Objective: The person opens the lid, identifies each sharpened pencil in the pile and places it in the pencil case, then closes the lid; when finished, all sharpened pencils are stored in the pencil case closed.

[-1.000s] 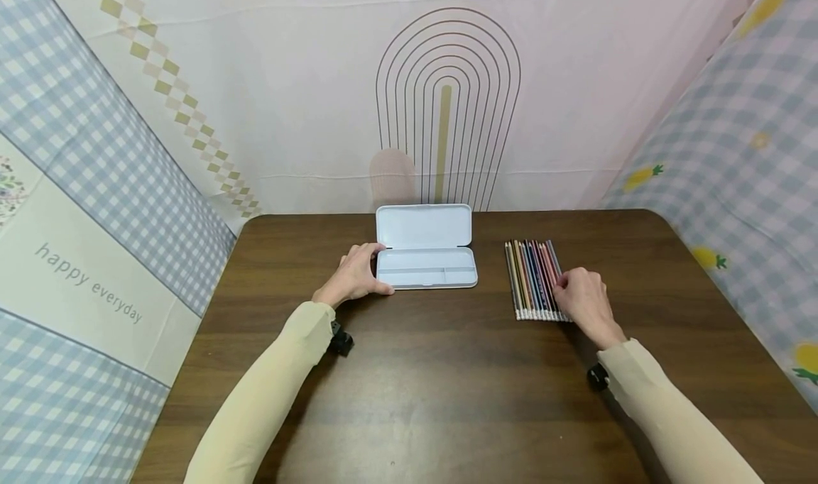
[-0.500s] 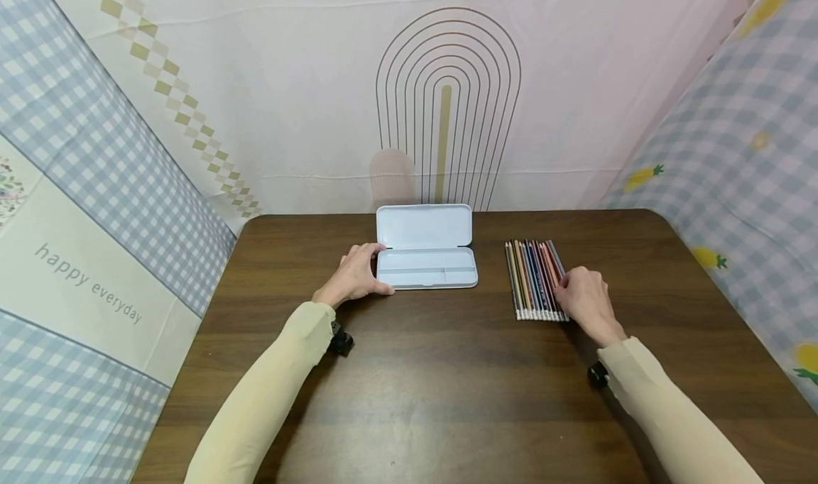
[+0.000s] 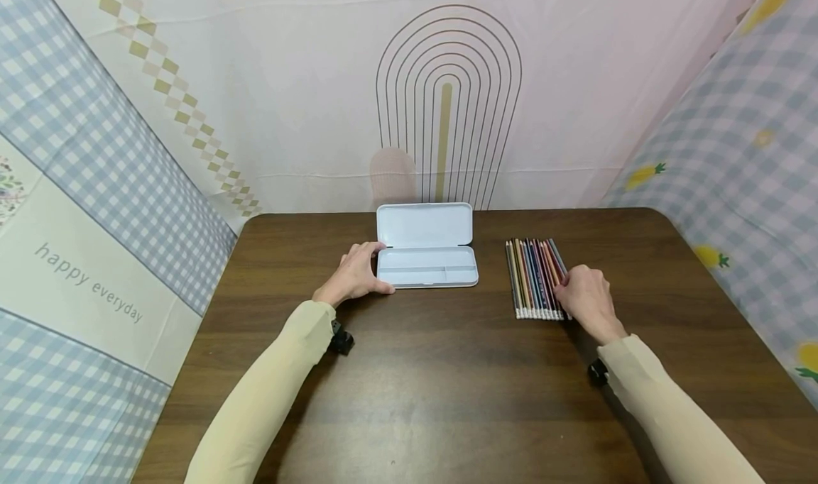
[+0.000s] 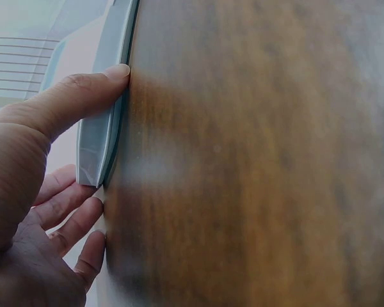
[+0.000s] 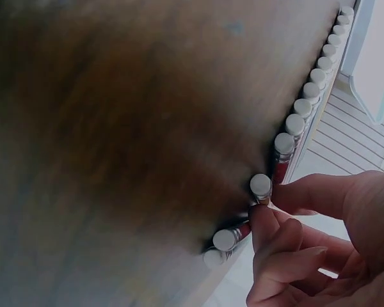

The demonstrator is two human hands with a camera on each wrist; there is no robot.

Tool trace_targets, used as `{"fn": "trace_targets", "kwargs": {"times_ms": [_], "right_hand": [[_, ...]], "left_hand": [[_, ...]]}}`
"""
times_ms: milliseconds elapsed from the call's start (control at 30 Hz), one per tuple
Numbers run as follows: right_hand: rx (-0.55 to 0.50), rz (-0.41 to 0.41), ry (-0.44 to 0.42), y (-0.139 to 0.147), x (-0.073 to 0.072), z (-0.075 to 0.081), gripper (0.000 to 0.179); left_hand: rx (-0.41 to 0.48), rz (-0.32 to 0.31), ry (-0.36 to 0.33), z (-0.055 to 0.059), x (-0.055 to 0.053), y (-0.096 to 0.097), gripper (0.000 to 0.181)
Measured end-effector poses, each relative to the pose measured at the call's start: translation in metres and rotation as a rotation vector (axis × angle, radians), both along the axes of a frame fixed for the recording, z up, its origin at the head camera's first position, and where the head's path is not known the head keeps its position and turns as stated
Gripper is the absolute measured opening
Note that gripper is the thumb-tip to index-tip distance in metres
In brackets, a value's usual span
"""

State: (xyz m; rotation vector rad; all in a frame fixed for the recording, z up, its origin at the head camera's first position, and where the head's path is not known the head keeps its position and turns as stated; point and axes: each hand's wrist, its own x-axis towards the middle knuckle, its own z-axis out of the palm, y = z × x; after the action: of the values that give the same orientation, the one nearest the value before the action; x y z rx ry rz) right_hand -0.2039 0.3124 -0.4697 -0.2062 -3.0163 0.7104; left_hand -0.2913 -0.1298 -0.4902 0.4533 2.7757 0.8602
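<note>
An open pale blue pencil case point(image 3: 427, 259) lies on the table, its lid raised toward the back wall. My left hand point(image 3: 353, 275) holds the case's left end, thumb on the front edge and index finger near the hinge. In the left wrist view the thumb presses the case's side point(image 4: 97, 144). To the right of the case lies a row of colored pencils point(image 3: 532, 278) with white erasers toward me. My right hand point(image 3: 584, 299) is at the row's right end. Its thumb and index finger pinch one pencil point(image 5: 261, 185) near the eraser, in the right wrist view.
The brown wooden table point(image 3: 441, 385) carries the case and the pencils. A patterned white cloth point(image 3: 307, 115) hangs behind it, with checked cloths at both sides. Two pencils point(image 5: 224, 240) lie beyond the pinched one, apart from the main row.
The right hand has shifted very slightly at the right end of the row, and the pencils beside its fingers have spread a little. The left hand and the case stay in place.
</note>
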Motion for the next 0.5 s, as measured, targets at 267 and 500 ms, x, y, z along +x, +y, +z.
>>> {"fn": "trace_targets", "kwargs": {"times_ms": [267, 500], "right_hand": [[0.013, 0.008, 0.003, 0.0013, -0.0024, -0.0011, 0.04], [0.023, -0.005, -0.024, 0.0, -0.0044, -0.0003, 0.043]], "left_hand": [[0.004, -0.004, -0.005, 0.001, 0.0007, -0.0003, 0.098], [0.001, -0.008, 0.0, 0.0013, 0.0004, 0.0004, 0.098]]}}
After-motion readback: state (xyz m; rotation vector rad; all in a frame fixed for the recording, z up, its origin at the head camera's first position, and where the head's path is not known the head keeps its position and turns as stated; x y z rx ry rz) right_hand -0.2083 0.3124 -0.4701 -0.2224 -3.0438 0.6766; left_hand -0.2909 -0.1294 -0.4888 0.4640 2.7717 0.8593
